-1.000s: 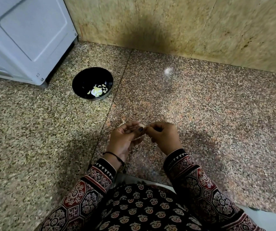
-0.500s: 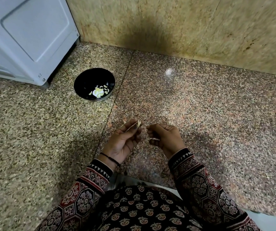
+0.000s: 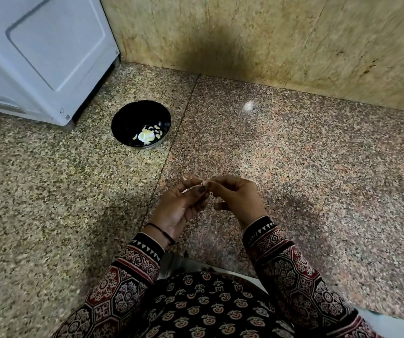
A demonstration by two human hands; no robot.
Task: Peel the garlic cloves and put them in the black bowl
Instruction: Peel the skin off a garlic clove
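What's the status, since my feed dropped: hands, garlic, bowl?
Left hand and right hand both pinch one garlic clove, mid-air. Black bowl ahead-left, peeled cloves inside. Only bare floor between hands and bowl.

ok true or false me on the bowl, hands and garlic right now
1. The round black bowl holds pale peeled garlic cloves. True.
2. That bowl sits right of the hands. False: it lies ahead and to the left of the left hand.
3. The left hand and right hand both pinch one small garlic clove. True.
4. A thread band circles the right wrist. False: the black thread band is on the left wrist.
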